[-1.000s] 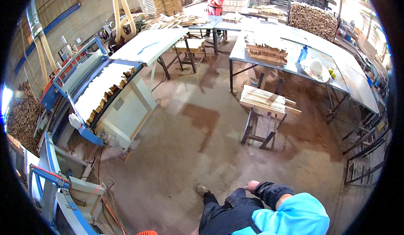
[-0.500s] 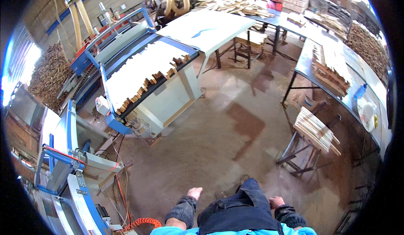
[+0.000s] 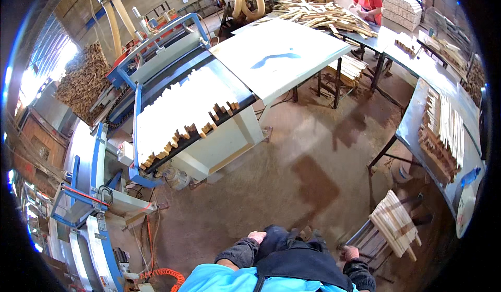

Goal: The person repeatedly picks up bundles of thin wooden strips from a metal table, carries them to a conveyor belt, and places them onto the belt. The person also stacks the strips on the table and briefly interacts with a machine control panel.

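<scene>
My left hand (image 3: 257,236) hangs low in front of my left thigh, beside the dark apron (image 3: 302,266). It is small in view and I cannot make out how its fingers lie. On the other side, my right hand (image 3: 350,252) is down by my hip, close to the frame of a low stand (image 3: 365,238); whether it touches that frame I cannot tell. Neither hand shows a held thing. Pale wooden strips (image 3: 394,224) lie side by side on the stand, to the right of my right hand.
At left stands a blue-and-white machine (image 3: 224,140) bearing a row of wooden strips (image 3: 180,117). A white-topped table (image 3: 282,51) adjoins it. Along the right runs a metal table (image 3: 417,130) with stacked strips (image 3: 443,130). A coiled orange hose (image 3: 167,275) lies lower left. A person in red (image 3: 368,4) stands far back.
My view has shifted, so the machine and tables appear farther right. The stand with strips appears lower and closer to my right hand. My left hand is nearer my thigh.
</scene>
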The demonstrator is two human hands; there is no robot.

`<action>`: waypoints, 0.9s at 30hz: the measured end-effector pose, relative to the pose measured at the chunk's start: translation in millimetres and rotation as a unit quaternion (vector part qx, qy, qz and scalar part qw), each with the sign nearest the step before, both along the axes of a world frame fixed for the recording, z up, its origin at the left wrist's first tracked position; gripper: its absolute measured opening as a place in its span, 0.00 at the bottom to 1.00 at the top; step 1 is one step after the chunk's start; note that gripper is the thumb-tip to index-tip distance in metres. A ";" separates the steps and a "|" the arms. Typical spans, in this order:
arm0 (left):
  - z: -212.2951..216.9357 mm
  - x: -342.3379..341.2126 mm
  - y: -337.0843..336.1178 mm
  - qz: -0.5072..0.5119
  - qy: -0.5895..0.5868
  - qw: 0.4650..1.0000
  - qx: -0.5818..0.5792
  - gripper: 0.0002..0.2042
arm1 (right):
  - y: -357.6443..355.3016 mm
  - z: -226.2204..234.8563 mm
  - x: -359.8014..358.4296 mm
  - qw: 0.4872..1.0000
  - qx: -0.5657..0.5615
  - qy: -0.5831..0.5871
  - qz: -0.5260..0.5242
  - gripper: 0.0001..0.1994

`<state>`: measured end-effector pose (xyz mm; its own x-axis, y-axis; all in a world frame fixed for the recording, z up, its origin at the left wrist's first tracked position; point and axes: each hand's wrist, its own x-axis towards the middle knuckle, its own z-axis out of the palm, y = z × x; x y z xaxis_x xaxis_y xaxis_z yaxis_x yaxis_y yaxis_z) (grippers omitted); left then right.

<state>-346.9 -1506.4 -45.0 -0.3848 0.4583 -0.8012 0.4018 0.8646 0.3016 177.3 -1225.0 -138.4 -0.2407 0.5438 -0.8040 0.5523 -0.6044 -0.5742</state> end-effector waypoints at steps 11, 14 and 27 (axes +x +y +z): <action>-47.3 -74.2 192.7 -0.179 -0.026 0.973 0.140 0.17 | 260.4 26.4 -222.7 0.990 -0.079 0.111 0.015 0.11; -93.3 -127.3 251.6 -0.162 -0.047 0.979 0.116 0.15 | 307.1 32.2 -247.4 0.906 0.247 -0.055 0.340 0.11; -71.7 -274.7 701.1 0.269 -0.246 0.928 0.070 0.08 | 500.8 53.5 -278.1 0.969 0.144 -0.137 0.147 0.11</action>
<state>-621.7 -805.2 -116.6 -0.1919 0.4192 -0.8874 -0.2935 0.8383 0.4594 -100.8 -724.3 -84.9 -0.2189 0.6952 -0.6847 0.8316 -0.2341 -0.5036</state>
